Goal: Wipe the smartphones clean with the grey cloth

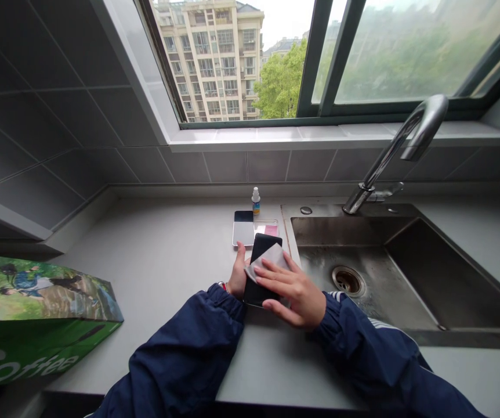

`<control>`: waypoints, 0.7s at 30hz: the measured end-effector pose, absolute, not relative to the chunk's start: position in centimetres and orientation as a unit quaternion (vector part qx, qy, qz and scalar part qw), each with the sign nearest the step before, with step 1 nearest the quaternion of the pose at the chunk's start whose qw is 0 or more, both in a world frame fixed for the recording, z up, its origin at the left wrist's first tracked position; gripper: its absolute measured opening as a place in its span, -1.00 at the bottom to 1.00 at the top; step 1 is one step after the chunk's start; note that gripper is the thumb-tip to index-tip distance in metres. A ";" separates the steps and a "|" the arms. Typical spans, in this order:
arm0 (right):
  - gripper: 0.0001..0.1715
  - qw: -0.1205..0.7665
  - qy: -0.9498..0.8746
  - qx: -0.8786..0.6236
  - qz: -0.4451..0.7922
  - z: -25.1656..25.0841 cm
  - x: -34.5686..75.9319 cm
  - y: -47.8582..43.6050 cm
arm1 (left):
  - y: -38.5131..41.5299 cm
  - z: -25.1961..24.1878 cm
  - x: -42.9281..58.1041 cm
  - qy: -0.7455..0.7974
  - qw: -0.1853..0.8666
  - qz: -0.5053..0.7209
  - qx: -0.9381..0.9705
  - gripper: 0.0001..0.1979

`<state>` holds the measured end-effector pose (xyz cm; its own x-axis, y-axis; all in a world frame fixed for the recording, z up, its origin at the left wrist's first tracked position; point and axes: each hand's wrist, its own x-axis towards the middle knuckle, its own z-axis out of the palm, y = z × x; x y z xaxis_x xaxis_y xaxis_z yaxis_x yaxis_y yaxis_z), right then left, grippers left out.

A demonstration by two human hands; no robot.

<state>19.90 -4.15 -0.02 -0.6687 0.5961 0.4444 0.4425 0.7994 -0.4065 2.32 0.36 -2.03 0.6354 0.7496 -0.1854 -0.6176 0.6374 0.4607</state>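
- Left hand clasps a black phone by its side edge, fingers wrapped close, over a gray counter
- Right hand, fingers spread, presses a gray cloth onto the phone's face
- Small bottle and flat pack lie just beyond, beside a steel sink

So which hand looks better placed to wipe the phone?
Probably the right: the right hand rests on the cloth against the black phone, while the left hand grips the phone's side, holding it.
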 end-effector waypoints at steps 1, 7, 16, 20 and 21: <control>-0.45 0.284 -0.909 -0.272 0.139 0.1 19.7 -4.4 | 0.3 -2.0 2.3 0.195 0.882 0.386 0.184 0.01; -0.36 0.250 -0.912 -0.308 0.107 -0.2 19.2 -4.4 | -0.3 -1.8 2.6 0.193 0.889 0.376 0.173 -0.05; -0.21 0.264 -0.850 -0.455 0.028 -0.9 20.3 -2.9 | -0.6 -1.9 3.0 0.175 0.882 0.344 0.270 -0.09; -0.24 0.277 -0.815 -0.508 0.025 -1.3 20.1 -2.9 | -0.3 -2.3 2.7 0.162 0.890 0.324 0.276 -0.04; -0.24 0.279 -0.812 -0.512 0.025 -1.4 20.0 -3.0 | -0.2 -2.5 2.7 0.157 0.891 0.324 0.277 -0.03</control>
<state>20.05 -2.99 -1.35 -0.3190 0.8461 0.4270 0.8177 0.4735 -0.3274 2.74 -0.23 -2.45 0.7412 0.6638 -0.1005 -0.4900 0.6372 0.5949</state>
